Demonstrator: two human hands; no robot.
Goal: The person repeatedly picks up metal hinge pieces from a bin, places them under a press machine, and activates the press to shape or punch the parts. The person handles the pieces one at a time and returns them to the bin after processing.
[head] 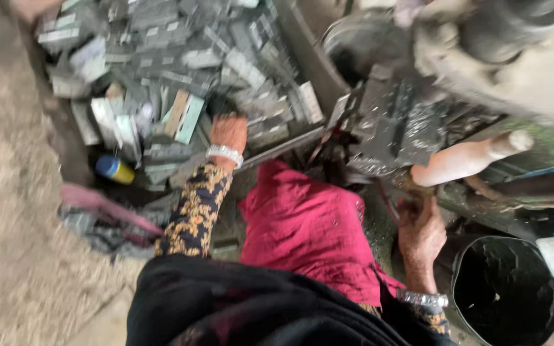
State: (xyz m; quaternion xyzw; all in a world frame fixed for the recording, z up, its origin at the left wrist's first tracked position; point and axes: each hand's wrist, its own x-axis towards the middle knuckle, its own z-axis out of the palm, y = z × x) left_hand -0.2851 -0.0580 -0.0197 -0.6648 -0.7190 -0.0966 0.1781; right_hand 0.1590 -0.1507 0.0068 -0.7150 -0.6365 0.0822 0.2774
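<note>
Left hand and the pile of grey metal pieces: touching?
Touching. In the head view the left hand reaches into the pile of grey metal pieces, its fingers buried among them with no gap visible.

A dusty, sandy floor (14,211) carries a heap of flat grey metal pieces (174,70) held in by a low dark rim. At the heap's edge lies a blue and yellow can (115,169), with pink and grey rags (100,218) just beside it. A black bucket (506,291) stands well apart on the other side.
</note>
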